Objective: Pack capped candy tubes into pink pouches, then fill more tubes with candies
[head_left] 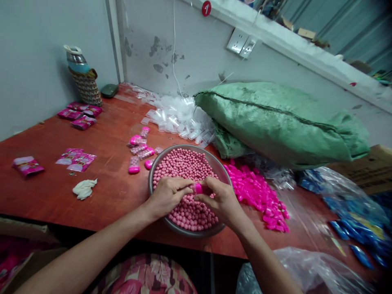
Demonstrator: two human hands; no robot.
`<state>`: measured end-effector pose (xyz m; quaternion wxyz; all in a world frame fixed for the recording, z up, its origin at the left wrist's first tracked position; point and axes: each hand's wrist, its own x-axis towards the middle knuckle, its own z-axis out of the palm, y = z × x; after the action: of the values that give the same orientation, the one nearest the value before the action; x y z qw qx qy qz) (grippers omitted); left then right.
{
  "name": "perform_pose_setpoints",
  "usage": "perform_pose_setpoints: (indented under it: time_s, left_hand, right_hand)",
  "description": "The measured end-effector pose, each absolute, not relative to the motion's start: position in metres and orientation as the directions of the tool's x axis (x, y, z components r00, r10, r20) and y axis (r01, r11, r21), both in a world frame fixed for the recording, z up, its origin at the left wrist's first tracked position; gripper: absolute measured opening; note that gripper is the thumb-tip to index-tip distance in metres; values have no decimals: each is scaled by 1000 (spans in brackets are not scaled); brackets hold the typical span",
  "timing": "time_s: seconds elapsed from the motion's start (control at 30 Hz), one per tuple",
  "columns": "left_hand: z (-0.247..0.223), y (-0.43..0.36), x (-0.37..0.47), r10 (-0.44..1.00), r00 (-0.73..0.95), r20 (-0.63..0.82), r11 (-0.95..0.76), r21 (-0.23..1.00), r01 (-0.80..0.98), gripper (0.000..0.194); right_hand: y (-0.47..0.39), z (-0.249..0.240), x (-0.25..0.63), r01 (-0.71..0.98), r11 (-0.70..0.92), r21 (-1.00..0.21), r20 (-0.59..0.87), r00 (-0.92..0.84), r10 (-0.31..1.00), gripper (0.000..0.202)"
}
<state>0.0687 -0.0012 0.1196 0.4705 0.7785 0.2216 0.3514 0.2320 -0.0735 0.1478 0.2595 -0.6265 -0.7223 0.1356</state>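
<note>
Over a metal bowl (150, 179) full of pink beads (186, 163), my two hands meet at a small clear bottle with a pink cap (199, 188). My left hand (167, 197) pinches the clear end, partly hidden by the fingers. At the pink end, my right hand (223, 200) has thumb and fingers closed around the cap. Left of the bowl lie several capped bottles filled with pink beads (138, 149). A heap of loose pink caps (260, 196) spreads to the right of the bowl, and a pile of clear bottles (180, 118) lies behind it.
A large green sack (281, 122) leans over the table's back right. Blue packets (358, 224) and clear plastic lie at far right. Pink packets (81, 114), a crumpled white tissue (84, 188) and a thermos in a woven sleeve (84, 79) are on the left.
</note>
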Motion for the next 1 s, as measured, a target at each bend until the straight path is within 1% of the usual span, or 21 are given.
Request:
perform_pose_setpoints:
  time_s: [0.07, 0.1, 0.13, 0.2, 0.27, 0.3, 0.37, 0.43, 0.47, 0.5, 0.53, 0.6, 0.67, 0.7, 0.77, 0.83, 0.9, 1.0]
  left_hand:
    - [119, -3, 69, 660, 660, 359, -487, 873, 12, 22]
    - [119, -3, 69, 652, 663, 369, -499, 867, 9, 23]
    - [119, -3, 69, 649, 663, 373, -504, 864, 6, 23]
    - [120, -2, 70, 672, 644, 365, -477, 879, -2, 23]
    - [120, 1, 72, 718, 616, 323, -386, 922, -34, 22]
    - [119, 3, 73, 739, 608, 288, -318, 946, -62, 23]
    - [117, 7, 75, 767, 610, 198, -149, 980, -130, 26]
    - [115, 11, 76, 788, 606, 111, 16, 979, -201, 30]
    - [114, 12, 76, 798, 598, 80, 76, 970, -231, 31]
    - [113, 13, 77, 804, 592, 61, 111, 962, -251, 32]
    - [112, 14, 76, 806, 589, 58, 121, 958, -260, 32]
    - [112, 13, 76, 802, 592, 82, 80, 967, -242, 30]
    - [113, 11, 75, 788, 602, 128, -13, 981, -191, 27]
    - [114, 10, 74, 778, 608, 158, -72, 984, -163, 26]
    - [115, 8, 73, 748, 623, 228, -196, 973, -121, 24]
    - [115, 7, 73, 722, 627, 292, -291, 951, -108, 24]
    - [114, 6, 73, 713, 625, 318, -324, 940, -110, 23]
    - [114, 6, 73, 721, 618, 314, -314, 943, -113, 23]
  right_hand:
    - [-78, 149, 227, 905, 192, -380, 233, -107, 967, 13]
    - [-79, 149, 226, 923, 201, -328, 234, -126, 964, 12]
    - [-78, 150, 225, 930, 214, -300, 231, -146, 962, 12]
    - [-74, 152, 228, 915, 249, -317, 236, -179, 955, 9]
    - [-68, 154, 232, 874, 272, -403, 264, -173, 949, 10]
    - [-65, 155, 233, 841, 267, -470, 278, -146, 949, 12]
    - [-62, 154, 236, 710, 230, -666, 276, -52, 960, 23]
    - [-63, 149, 237, 445, 169, -880, 212, 50, 976, 38]
    - [-64, 146, 239, 284, 136, -949, 166, 85, 982, 44]
    - [-67, 142, 240, 136, 101, -986, 117, 112, 987, 47]
    - [-69, 138, 242, 20, 70, -997, 72, 134, 988, 46]
    - [-71, 132, 246, -113, 31, -993, 11, 170, 985, 38]
    - [-71, 129, 250, -177, 18, -984, -13, 176, 984, 30]
    - [-69, 129, 251, -202, 14, -979, -19, 161, 987, 29]
    - [-65, 131, 251, -250, -33, -968, -53, 73, 996, 33]
    - [-60, 134, 247, -287, -137, -948, -125, -58, 990, 34]
    - [-58, 135, 242, -313, -241, -919, -195, -172, 966, 30]
    - [-57, 133, 234, -370, -303, -878, -231, -225, 947, 25]
